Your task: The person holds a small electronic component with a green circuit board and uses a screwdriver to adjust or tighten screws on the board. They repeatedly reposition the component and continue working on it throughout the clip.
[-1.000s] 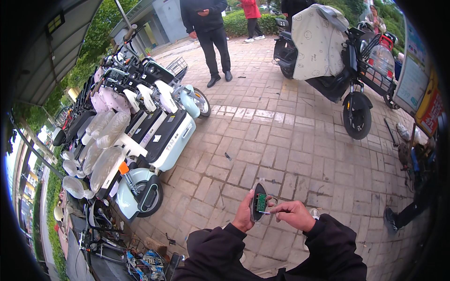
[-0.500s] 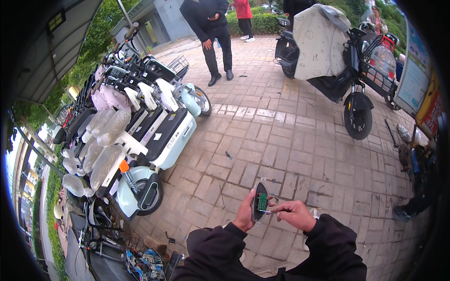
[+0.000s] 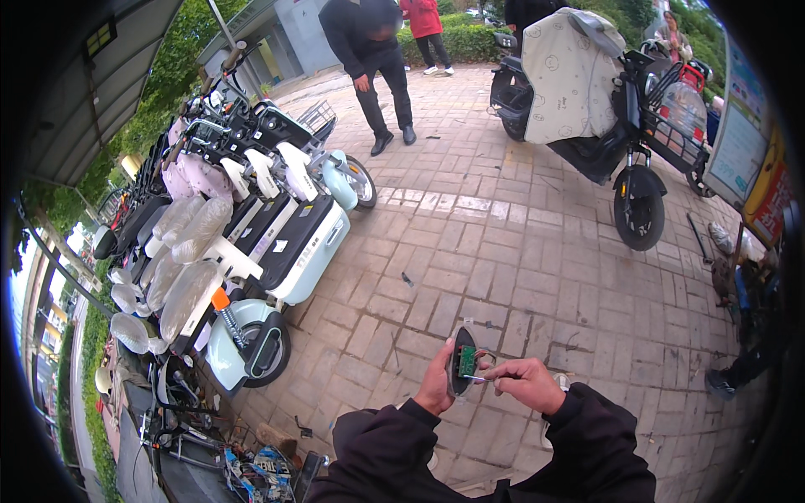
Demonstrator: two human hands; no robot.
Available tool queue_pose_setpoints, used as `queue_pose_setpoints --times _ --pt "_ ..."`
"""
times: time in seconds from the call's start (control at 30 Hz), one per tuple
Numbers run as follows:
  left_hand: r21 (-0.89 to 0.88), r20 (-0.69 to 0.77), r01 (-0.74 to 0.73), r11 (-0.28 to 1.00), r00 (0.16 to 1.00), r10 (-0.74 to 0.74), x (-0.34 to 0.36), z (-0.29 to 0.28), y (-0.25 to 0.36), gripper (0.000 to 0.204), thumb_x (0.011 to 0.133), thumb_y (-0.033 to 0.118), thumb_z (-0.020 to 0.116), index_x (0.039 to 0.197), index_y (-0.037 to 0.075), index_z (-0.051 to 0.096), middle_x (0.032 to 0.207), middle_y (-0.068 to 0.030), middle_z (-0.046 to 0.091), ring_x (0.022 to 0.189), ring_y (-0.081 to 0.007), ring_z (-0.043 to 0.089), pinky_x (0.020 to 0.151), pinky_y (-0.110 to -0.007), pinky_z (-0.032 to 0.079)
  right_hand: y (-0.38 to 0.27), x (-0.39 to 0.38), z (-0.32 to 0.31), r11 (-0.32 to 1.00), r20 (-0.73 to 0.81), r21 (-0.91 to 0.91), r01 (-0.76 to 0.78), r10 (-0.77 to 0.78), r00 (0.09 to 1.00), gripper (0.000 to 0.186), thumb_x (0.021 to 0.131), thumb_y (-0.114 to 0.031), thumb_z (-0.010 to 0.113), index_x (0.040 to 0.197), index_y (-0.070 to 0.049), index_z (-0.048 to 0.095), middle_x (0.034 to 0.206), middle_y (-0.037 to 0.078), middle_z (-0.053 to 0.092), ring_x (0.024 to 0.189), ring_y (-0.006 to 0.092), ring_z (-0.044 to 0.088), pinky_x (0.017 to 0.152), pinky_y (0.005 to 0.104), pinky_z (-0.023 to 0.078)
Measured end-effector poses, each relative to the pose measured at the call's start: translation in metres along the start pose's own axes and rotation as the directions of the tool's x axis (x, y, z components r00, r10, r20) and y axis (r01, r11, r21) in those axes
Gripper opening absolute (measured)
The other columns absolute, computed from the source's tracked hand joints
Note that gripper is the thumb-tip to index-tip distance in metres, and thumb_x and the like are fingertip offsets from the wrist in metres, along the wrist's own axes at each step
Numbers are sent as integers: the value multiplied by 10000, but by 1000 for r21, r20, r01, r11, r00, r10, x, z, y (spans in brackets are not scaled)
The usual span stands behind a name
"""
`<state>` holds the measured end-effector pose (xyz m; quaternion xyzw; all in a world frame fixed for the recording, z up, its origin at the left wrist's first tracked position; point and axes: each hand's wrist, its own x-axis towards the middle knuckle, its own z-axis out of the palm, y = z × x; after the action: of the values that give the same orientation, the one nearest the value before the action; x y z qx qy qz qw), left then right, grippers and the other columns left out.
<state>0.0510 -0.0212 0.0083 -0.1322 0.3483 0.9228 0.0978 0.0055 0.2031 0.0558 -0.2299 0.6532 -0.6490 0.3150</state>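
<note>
The left hand (image 3: 436, 387) is curled shut around a small dark oval housing (image 3: 460, 362), held upright in front of the chest at about 6 o'clock in the head view, low and just right of centre; a green circuit board (image 3: 466, 360) shows inside its open face. The right hand (image 3: 527, 384) is closed in a pinch on a thin metal tool (image 3: 480, 379), too small to identify for certain, whose tip touches the lower edge of the board. Both dark sleeves come in from the bottom edge. The work in hand looks like probing or freeing the board inside the housing, and doing it well seems to call for the left hand holding the housing steady, open face tilted toward the eyes, while the right hand moves the tip in short, light strokes so it does not slip across the board. Resting the two hands against each other would probably steady the tip. Behind, a row of pale parked scooters (image 3: 251, 243) stands at 9 to 10 o'clock on the brick paving (image 3: 503, 251), a covered dark scooter (image 3: 587, 92) at 1 o'clock, and a person in dark clothes (image 3: 373, 59) at 12 o'clock.
</note>
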Motion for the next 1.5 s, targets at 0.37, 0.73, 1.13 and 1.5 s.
queue_pose_setpoints --times 0.37,0.73,1.13,1.5 --pt "1 6 6 1000 1000 -6 0 -2 -1 607 1103 543 419 1387 26 564 1252 -153 697 1087 -320 720 866 -470 613 2 1 1 1000 -5 5 22 -22 1000 267 924 19 619 1137 12 780 823 34 719 810 76 653 753 258 538" --pt "-7 15 -2 1000 1000 3 0 -3 -2 611 1106 527 414 1386 3 561 1257 -163 698 1082 -318 721 906 -469 601 -2 0 1 999 6 -17 31 -31 999 293 916 28 605 1150 8 781 837 43 720 824 71 663 757 262 550" --pt "-9 3 2 1000 1000 -2 2 -2 -2 608 1110 518 404 1355 -13 568 1238 -167 700 1072 -308 720 919 -460 597 -3 -1 -1 998 8 -70 -7 7 1000 296 922 18 609 1161 7 782 874 64 735 1099 122 692 788 268 554" --pt "-23 9 0 1000 1000 1 2 -4 -4 605 1107 522 414 1351 -10 565 1236 -171 698 1064 -309 722 918 -452 598 0 0 2 1000 9 7 -24 24 1000 270 927 30 616 1136 10 786 875 54 733 914 100 687 785 266 548"
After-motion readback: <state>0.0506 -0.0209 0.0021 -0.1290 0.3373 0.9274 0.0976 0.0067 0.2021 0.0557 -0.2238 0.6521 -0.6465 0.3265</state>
